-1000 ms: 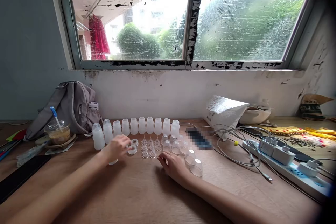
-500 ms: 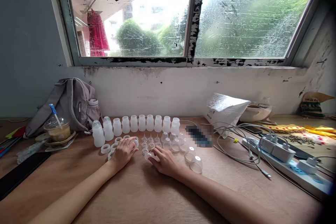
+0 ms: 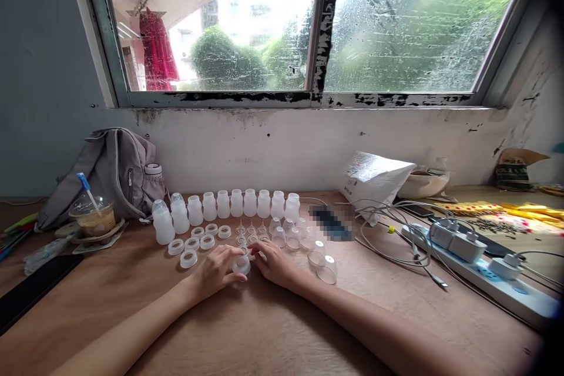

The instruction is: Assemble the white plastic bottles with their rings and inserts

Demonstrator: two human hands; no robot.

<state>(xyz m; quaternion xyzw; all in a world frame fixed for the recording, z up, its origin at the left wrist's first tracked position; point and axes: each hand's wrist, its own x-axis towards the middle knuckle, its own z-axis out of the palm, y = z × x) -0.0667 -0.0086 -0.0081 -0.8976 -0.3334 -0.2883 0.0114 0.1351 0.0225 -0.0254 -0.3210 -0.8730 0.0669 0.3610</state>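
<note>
Your left hand (image 3: 218, 270) and right hand (image 3: 273, 261) meet at mid-desk, fingers curled around a small translucent white plastic ring piece (image 3: 241, 265) — both hands touch it, and it sits low over the brown wooden desk (image 3: 264, 329). Can't tell whether a second part is tucked under your right fingers.

Just left of your left hand lie loose white plastic screw rings (image 3: 188, 258) in a small cluster. Behind the hands are small clear funnel-shaped nipples (image 3: 252, 229), then a row of short frosted white plastic bottles (image 3: 249, 202) along the desk's back edge. Clear dome caps (image 3: 326, 269) sit just right of your right hand.

Back-left corner — a grey fabric bag (image 3: 110, 173) and a lidded plastic cup with a blue straw (image 3: 93, 217). A white power strip (image 3: 484, 270) runs toward the right edge.
</note>
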